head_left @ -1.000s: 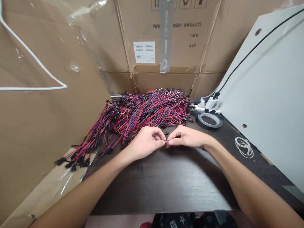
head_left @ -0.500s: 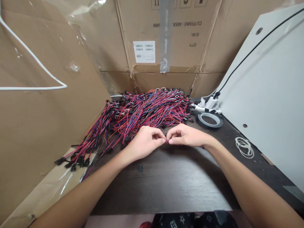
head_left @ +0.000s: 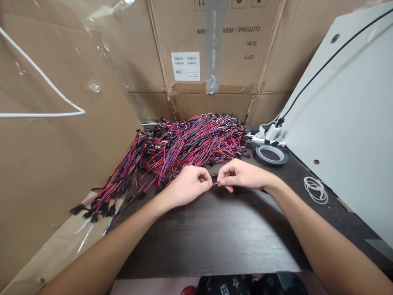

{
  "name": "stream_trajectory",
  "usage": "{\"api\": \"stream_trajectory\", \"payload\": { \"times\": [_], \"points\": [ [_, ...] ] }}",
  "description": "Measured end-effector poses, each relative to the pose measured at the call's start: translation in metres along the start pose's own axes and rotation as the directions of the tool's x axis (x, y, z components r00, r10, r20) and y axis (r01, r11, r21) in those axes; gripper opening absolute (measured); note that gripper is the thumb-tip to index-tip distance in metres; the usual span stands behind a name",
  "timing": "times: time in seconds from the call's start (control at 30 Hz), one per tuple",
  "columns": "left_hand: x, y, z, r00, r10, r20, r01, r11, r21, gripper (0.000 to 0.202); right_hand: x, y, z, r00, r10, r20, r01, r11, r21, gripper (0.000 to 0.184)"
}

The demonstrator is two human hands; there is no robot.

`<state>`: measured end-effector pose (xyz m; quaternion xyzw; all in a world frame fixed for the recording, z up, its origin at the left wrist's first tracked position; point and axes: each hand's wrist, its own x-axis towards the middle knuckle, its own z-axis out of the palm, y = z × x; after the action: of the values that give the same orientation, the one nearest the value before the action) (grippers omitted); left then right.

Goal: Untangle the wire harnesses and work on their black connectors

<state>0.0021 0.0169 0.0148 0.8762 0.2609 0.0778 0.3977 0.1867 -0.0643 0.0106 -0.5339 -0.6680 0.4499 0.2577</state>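
Wire point(head_left: 215, 184), thin and red, spans the gap between my hands, just in front of the heap of red and blue leads point(head_left: 190, 143), a little above the dark surface point(head_left: 215, 237). Fingers of my left hand point(head_left: 187, 186) are closed, pinching one end. Fingers of my right hand point(head_left: 242, 176) are closed on the other end.

Change from half a second ago: the two pinches have drawn apart and more red shows between them. I judge the wire is being pulled straight, not let go.

A black piece point(head_left: 214, 176) lies just behind the wire; I cannot tell if it is joined. The tape roll point(head_left: 271, 155), right of the heap, is untouched.
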Motion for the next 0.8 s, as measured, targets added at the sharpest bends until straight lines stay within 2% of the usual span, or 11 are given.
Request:
{"api": "stream_trajectory", "payload": {
  "times": [0.2, 0.33, 0.8],
  "points": [
    [0.001, -0.0041, 0.002, 0.999, 0.042, 0.013, -0.041, 0.997, -0.058, 0.015, -0.0006, -0.0014, 0.0027, 1.0, 0.001, -0.011, 0.0, 0.998, 0.068, 0.013],
    [0.0, -0.002, 0.0015, 1.0, 0.022, 0.0, -0.022, 0.996, -0.087, 0.014, 0.0001, 0.0004, 0.0036, 1.0, 0.008, -0.015, -0.005, 0.986, 0.167, 0.009],
    [-0.0009, -0.001, 0.0022, 0.998, -0.009, 0.07, 0.017, 0.992, -0.123, 0.014, 0.0031, -0.0006, 0.0078, 0.999, 0.035, -0.022, -0.03, 0.984, 0.177, 0.004]
  ]
}}
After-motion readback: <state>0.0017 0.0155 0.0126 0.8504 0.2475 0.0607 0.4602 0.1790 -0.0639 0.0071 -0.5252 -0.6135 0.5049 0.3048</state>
